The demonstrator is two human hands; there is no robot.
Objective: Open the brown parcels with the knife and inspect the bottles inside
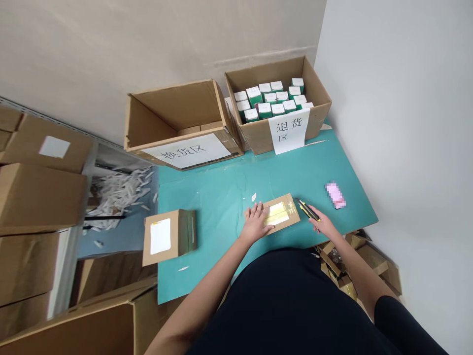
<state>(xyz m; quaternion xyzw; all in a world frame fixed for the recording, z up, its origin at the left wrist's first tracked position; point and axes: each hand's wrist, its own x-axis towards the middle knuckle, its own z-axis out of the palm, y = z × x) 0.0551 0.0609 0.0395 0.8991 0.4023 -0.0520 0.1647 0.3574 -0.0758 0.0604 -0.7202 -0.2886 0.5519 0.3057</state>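
A small cardboard box [294,213] with a white label and yellowish tape lies near the front edge of the teal table [218,197]. My left hand [254,222] rests on its left end, fingers stretched out over the cardboard. In my right hand [323,223] is a black and yellow utility knife [309,210], its tip pointing at the box's right end. Whether the blade touches the box I cannot tell. A larger cardboard box [185,231] with a white label stands at the table's left edge.
Two open cartons with paper signs stand at the back: the left carton [173,111] holds brown boxes, the right carton [258,138] several green-white boxes. A pink pixelated item [335,195] lies at right. Stacked cartons [40,197] rise at left; cardboard scraps [373,256] fill the floor at right.
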